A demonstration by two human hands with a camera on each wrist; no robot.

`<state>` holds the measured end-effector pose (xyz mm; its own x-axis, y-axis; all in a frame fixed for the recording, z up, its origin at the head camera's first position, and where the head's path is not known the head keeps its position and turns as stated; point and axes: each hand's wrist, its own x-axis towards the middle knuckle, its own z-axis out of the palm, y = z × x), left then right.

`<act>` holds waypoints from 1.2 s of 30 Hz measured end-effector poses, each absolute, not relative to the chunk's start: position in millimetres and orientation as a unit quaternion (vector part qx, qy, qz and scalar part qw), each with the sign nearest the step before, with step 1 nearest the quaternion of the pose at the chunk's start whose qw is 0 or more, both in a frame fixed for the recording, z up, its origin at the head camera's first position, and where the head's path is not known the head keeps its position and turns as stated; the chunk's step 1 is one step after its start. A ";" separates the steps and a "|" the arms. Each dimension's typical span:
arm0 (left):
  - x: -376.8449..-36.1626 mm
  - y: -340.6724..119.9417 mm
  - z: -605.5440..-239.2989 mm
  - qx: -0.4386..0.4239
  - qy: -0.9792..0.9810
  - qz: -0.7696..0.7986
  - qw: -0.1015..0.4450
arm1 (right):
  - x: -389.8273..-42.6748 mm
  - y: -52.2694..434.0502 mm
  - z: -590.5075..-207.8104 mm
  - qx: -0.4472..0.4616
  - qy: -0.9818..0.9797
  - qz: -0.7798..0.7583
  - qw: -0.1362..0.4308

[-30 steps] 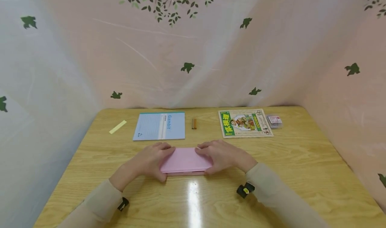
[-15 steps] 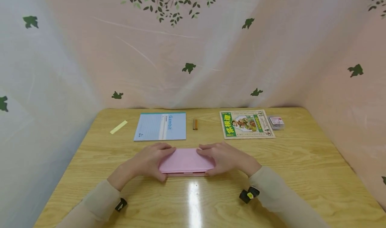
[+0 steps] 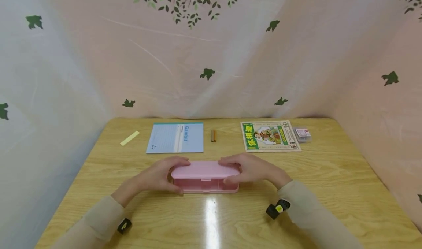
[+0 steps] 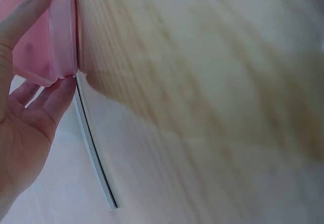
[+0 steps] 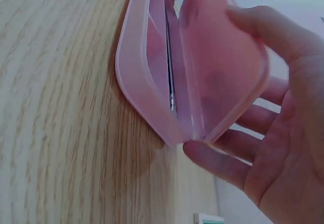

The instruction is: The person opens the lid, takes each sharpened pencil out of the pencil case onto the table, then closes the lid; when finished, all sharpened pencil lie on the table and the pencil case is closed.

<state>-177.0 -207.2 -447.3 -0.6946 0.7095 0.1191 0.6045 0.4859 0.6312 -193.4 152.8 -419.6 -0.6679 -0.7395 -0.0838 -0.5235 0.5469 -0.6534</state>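
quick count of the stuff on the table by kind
pencil case: 1
notebook: 1
booklet: 1
yellow paper strip: 1
small brown block: 1
small clear box: 1
total: 6
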 end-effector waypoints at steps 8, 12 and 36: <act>-175.5 -207.6 -450.7 0.336 0.825 0.436 0.131 | -203.1 162.4 -425.8 -0.339 0.831 -0.405 0.171; -175.0 -206.1 -453.5 0.323 0.779 0.515 0.155 | -207.0 167.2 -429.1 -0.283 0.803 -0.485 0.201; -175.4 -202.9 -452.2 0.276 0.764 0.555 0.181 | -220.3 178.5 -457.7 -0.114 0.668 -0.677 0.287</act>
<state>-175.4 -202.9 -452.2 -0.7826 0.6218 0.0306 0.2209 0.2314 0.9474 -220.3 178.5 -457.7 -0.8091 -0.5411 -0.2293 0.2365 0.0574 -0.9699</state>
